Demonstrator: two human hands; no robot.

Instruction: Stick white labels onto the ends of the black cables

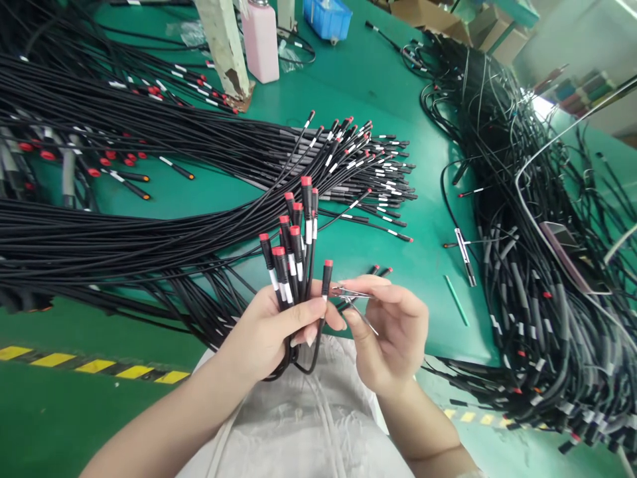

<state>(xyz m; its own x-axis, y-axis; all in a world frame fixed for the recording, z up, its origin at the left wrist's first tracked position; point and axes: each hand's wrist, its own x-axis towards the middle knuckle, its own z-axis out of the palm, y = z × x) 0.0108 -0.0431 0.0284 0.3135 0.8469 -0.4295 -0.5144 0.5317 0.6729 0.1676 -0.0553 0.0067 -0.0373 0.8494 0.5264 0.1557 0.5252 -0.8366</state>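
In front of my lap, my left hand (279, 325) is wrapped round a bunch of black cables (294, 262) with red-tipped connectors and white labels. One cable end (326, 279) stands apart from the bunch, pinched at its white label between my left thumb and fingers. Close by on the right, my right hand (393, 325) pinches a small pair of metal tweezers (355, 293) between thumb and fingers. Their tips point left, near that connector; whether they touch it I cannot tell. Two more red-tipped connectors (381, 270) show just behind my right fingers.
Long bundles of black cables (124, 232) cover the left of the green table (428, 279). A large cable heap (522, 299) lies on the right. A box-cutter-like tool (465, 257) and a green stick (456, 300) lie between. A pink bottle (261, 43) and blue bin (327, 20) stand behind.
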